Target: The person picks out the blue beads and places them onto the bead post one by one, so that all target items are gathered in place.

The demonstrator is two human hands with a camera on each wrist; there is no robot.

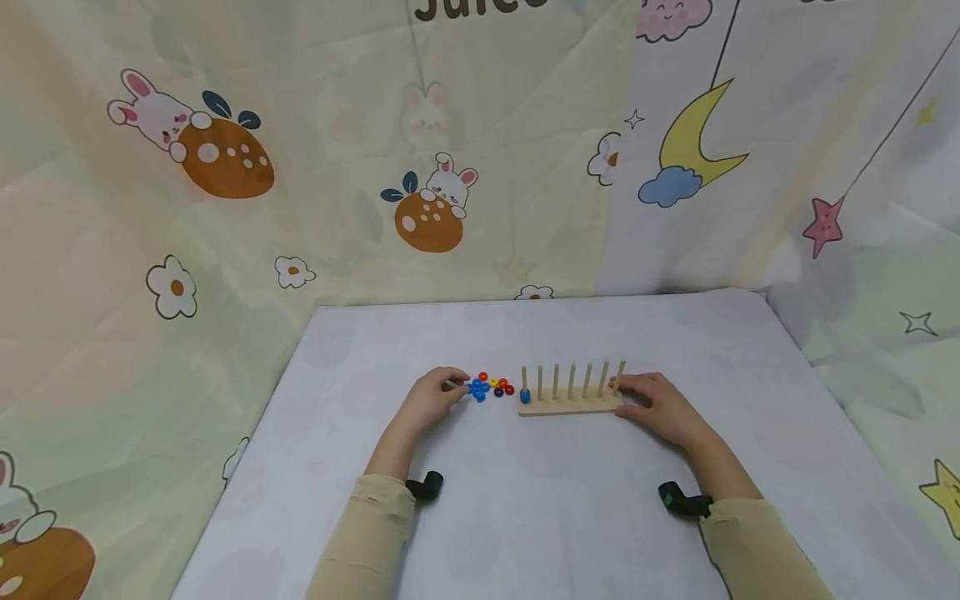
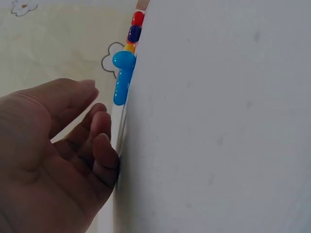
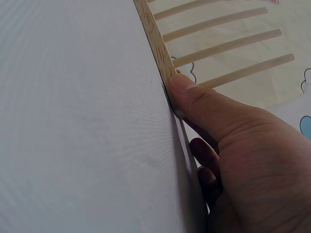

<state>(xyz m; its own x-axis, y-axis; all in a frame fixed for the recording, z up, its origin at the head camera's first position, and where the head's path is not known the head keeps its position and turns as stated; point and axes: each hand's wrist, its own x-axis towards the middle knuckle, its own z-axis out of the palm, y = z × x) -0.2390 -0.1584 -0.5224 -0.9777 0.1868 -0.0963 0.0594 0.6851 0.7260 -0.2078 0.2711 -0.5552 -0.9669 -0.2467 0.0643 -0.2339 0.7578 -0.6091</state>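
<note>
A wooden peg board with a row of upright pegs lies on the table. On its leftmost peg sits a blue bead. My right hand grips the board's right end, its thumb against the front edge and the fingers behind. Left of the board is a small heap of loose beads, with blue beads nearest my left hand; red, yellow and dark blue ones lie beyond. In the left wrist view, that hand's fingers are loosely bent, with a gap to the thumb and nothing between them.
A pale cloth covers the table. Behind it hangs a printed curtain with rabbits, flowers and a moon. Both wrists carry small black cameras, the left camera and the right camera.
</note>
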